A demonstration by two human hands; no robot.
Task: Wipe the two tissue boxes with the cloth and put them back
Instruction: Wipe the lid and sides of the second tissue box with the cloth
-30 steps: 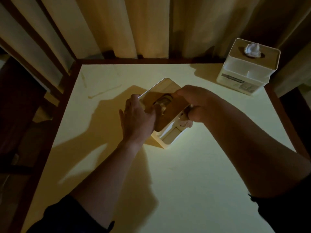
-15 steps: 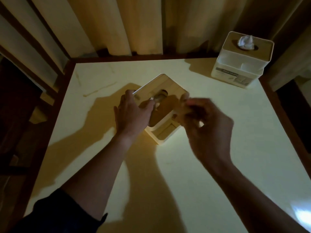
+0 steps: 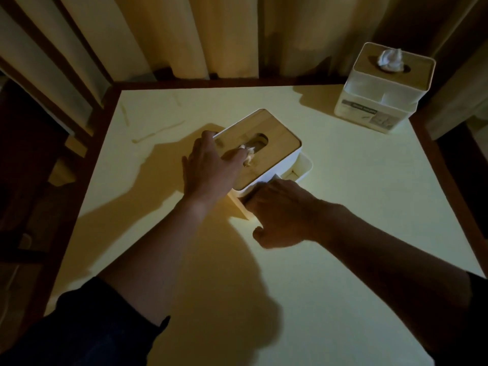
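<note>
Head view: the right hand point(image 3: 280, 212), half a second ago lifted above the wooden lid, has dropped to the near side of the near tissue box point(image 3: 266, 151), fingers curled against the white wall; whether it holds the cloth I cannot tell. The left hand point(image 3: 208, 167) stays spread flat on the lid, steadying it mid-table. Likely the wiping has passed from top to side. The far tissue box point(image 3: 383, 88) waits at the table's point(image 3: 343, 233) corner, its label unreadable

A pale yellow table point(image 3: 343, 220) with a dark wooden rim fills the centre; cream curtains point(image 3: 211, 35) hang across the top; dim room, deep shadows at left
</note>
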